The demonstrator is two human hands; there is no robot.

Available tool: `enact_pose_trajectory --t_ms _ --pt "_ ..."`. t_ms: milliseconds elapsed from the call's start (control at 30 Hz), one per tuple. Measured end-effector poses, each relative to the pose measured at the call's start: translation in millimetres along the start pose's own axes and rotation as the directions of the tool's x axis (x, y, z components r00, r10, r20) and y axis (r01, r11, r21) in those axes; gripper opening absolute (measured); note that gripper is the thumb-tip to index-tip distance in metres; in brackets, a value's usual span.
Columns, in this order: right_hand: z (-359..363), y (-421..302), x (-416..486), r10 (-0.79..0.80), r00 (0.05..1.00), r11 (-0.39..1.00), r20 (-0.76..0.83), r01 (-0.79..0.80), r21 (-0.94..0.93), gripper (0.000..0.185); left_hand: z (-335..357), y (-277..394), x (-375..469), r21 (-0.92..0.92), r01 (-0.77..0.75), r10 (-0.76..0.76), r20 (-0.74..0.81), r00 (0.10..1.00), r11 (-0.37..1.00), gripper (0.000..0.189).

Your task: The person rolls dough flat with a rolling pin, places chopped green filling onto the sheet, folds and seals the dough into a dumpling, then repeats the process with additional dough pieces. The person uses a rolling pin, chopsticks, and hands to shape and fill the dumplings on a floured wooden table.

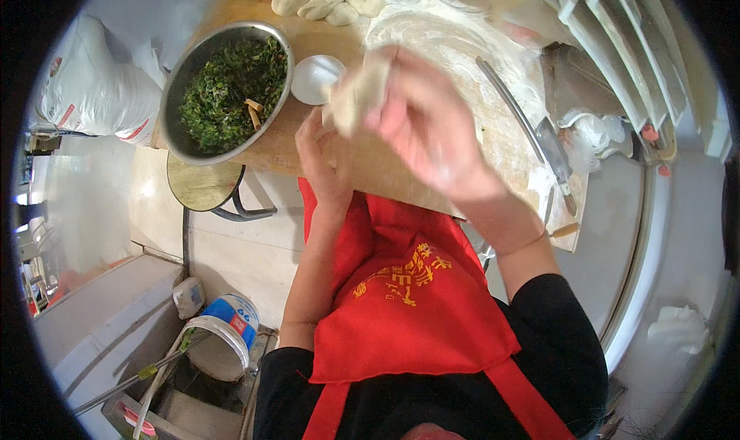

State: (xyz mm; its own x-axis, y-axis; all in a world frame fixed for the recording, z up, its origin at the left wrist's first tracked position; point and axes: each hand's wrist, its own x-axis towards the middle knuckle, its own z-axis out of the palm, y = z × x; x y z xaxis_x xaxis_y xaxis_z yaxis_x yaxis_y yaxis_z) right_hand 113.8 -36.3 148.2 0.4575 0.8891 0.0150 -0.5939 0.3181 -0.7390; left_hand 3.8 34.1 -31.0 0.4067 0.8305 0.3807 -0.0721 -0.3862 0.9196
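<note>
Above the wooden board [272,145], my right hand [425,122] grips a piece of pale dough [355,102], blurred by motion. My left hand [324,157] is just below and to the left of the dough, fingers raised and curved; whether they touch it cannot be told. Left of both hands, a steel bowl [169,116] holds chopped green filling [222,93], with the brown ends of a utensil resting in it. Between bowl and dough sits a small white bowl [312,87]. Several dough lumps [312,1] lie at the board's far side.
Flour [451,29] covers the board's right part, where a metal rod [509,105] and a long-bladed spatula [555,157] lie. A wooden-handled tool [563,230] is near the right corner. A round stool [205,183] stands below the steel bowl, and a white bucket [222,336] at lower left.
</note>
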Motion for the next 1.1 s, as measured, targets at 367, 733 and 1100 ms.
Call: enact_pose_trajectory --t_ms 367,733,1100 --pt "-30.7 73.5 -134.4 0.020 0.973 0.974 -0.230 0.033 0.225 0.031 10.6 -13.8 -25.4 -0.672 0.385 -0.382 0.162 0.910 0.632 0.032" --pt "-119.0 146.6 -112.6 -0.239 0.965 0.853 -0.107 0.156 -0.497 0.062 -26.6 45.5 -66.2 -0.676 0.522 -0.540 0.212 0.814 0.520 0.025" --pt "-98.5 129.4 -103.9 -0.092 0.935 0.989 -0.341 0.047 -0.138 0.024 16.7 72.4 -45.4 -0.629 0.379 -0.430 0.077 0.899 0.679 0.027"
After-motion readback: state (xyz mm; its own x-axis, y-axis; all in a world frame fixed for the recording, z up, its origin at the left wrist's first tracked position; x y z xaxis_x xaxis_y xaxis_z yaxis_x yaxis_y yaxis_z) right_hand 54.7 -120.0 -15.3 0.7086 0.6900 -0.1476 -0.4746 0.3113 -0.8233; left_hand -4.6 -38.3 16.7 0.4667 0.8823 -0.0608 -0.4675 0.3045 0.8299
